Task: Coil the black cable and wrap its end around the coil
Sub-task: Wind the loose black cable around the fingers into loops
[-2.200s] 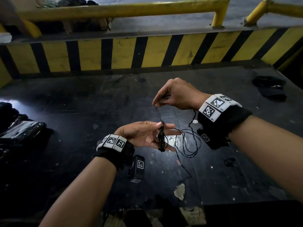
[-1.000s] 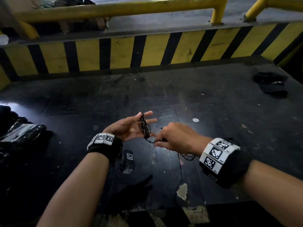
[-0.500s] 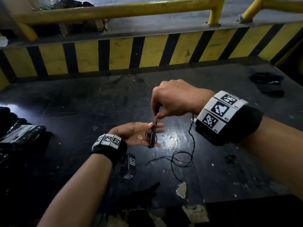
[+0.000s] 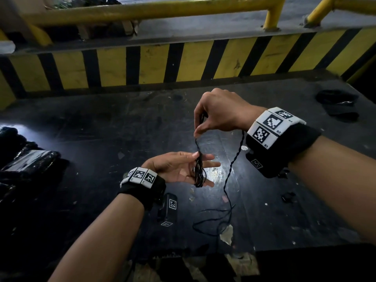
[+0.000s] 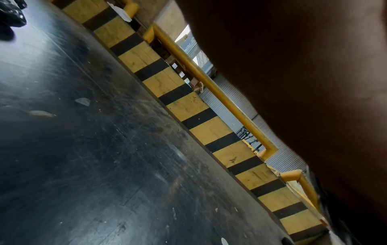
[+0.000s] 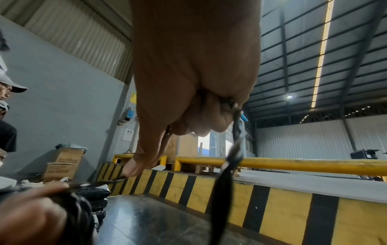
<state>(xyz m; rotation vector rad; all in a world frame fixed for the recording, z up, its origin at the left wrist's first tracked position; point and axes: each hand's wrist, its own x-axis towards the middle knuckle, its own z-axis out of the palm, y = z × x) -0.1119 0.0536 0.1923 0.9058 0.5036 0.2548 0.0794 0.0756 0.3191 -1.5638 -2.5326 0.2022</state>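
A thin black cable (image 4: 232,169) is partly wound into a coil (image 4: 199,171) around the straight fingers of my left hand (image 4: 181,167), which lies palm up above the table. The left thumb presses the coil's top against the forefinger. My right hand (image 4: 215,117) hovers just above and pinches the cable (image 6: 228,165) between thumb and forefinger, holding a short taut stretch up from the coil. The loose remainder drops past my right wrist into loops on the table (image 4: 213,220). The left wrist view shows only table and barrier.
The black table (image 4: 101,139) ends at a yellow-and-black striped barrier (image 4: 183,62) with a yellow rail (image 4: 142,11) behind. Black wrapped packets (image 4: 30,159) lie at the left, a black bundle (image 4: 335,102) at the far right. Another person (image 6: 6,99) is at the left.
A second ago my right hand was low beside the left fingers; it has swung up above them with the cable. The loose loops on the table have shrunk.
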